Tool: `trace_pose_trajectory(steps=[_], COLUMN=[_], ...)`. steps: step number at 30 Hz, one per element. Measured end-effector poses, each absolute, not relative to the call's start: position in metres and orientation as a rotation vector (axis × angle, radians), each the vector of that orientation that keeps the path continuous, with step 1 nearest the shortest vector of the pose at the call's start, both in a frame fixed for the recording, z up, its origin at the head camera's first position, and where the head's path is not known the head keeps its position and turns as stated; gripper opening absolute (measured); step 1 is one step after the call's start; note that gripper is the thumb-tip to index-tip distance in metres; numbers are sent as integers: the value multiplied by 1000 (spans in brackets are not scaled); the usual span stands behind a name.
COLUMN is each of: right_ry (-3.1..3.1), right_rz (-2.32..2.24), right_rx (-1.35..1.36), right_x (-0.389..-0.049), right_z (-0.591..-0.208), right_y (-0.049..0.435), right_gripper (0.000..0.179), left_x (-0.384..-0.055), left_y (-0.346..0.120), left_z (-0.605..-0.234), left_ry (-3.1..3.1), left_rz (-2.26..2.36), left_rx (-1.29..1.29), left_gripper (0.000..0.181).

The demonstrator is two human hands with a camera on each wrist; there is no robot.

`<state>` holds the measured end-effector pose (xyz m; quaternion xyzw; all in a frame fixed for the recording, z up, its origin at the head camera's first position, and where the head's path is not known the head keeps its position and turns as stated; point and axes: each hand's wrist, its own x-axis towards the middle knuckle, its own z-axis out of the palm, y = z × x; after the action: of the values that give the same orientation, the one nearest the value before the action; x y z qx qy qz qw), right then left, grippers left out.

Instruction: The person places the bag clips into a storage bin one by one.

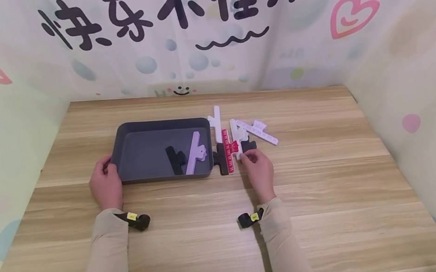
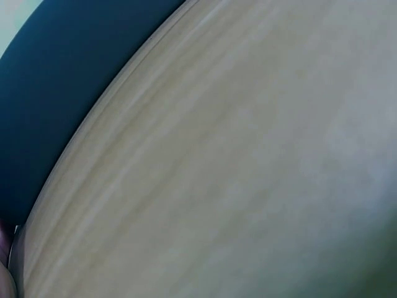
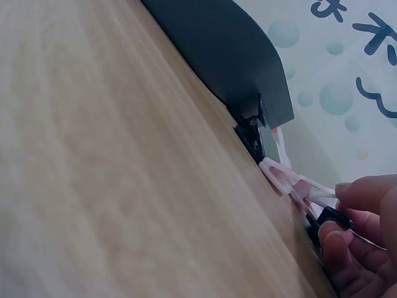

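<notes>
White clip (image 1: 235,132) sat just beside red clip (image 1: 228,158), right of gray tray (image 1: 140,152), near end pinched between thumb and fingers of right hand (image 1: 260,172). Left hand (image 1: 107,185) gripped tray's left wall. Lilac clip (image 1: 192,155), black clip (image 1: 174,161) lay inside.

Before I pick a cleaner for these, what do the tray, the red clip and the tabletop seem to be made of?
Tray: coated metal or plastic, I can't tell which; matte, even dark grey. Red clip: probably plastic; solid red with pale markings. Tabletop: likely wood or wood-look laminate; streaked grain, low sheen.
</notes>
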<state>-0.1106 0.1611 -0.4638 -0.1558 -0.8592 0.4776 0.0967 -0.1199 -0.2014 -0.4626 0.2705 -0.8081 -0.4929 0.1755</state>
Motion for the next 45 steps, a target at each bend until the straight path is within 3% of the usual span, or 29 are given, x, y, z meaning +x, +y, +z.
trace_pose_trajectory(steps=[11,21,29,45], right_ry=[-2558,-2544,-2534,-2340], right_rz=[1408,1460,1544,1721], right_rx=[-446,-497,-550,-571], right_x=[-111,-112,-113,-111], right_z=[-463,-464,-464,-466], right_y=[160,161,163,165], right_gripper=[18,35,63,33], left_x=[-119,-119,-119,-118], left_y=[-203,-203,-202,-202], left_z=[-464,-462,-462,-460], left_ry=[-2300,-2315,-2305,-2307], left_rz=[-1390,-1402,-1410,-1416], left_rx=[760,757,762,766], left_gripper=[35,35,35,35])
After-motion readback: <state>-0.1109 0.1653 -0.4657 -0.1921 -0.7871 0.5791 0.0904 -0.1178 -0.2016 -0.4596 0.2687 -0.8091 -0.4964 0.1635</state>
